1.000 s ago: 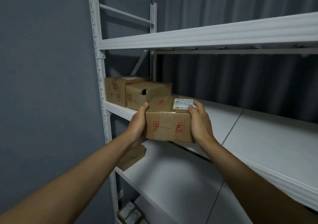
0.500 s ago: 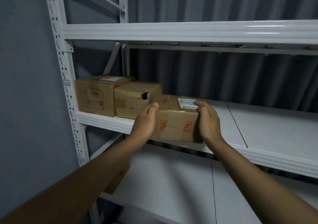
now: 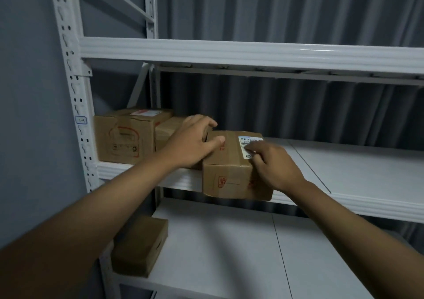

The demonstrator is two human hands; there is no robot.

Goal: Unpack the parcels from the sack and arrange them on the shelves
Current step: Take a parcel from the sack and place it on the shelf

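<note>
Our left hand (image 3: 192, 145) and right hand (image 3: 273, 163), fingers loosely curled, rest on the parcel (image 3: 231, 168); overhanging the shelf edge (image 3: 344, 203), it could tip off.

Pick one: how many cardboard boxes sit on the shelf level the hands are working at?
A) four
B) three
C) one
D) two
B: the labelled box under both hands, the middle box partly hidden behind the left hand, and the far-left box by the upright all stand on the middle shelf; a fourth box lies one level lower.
</note>
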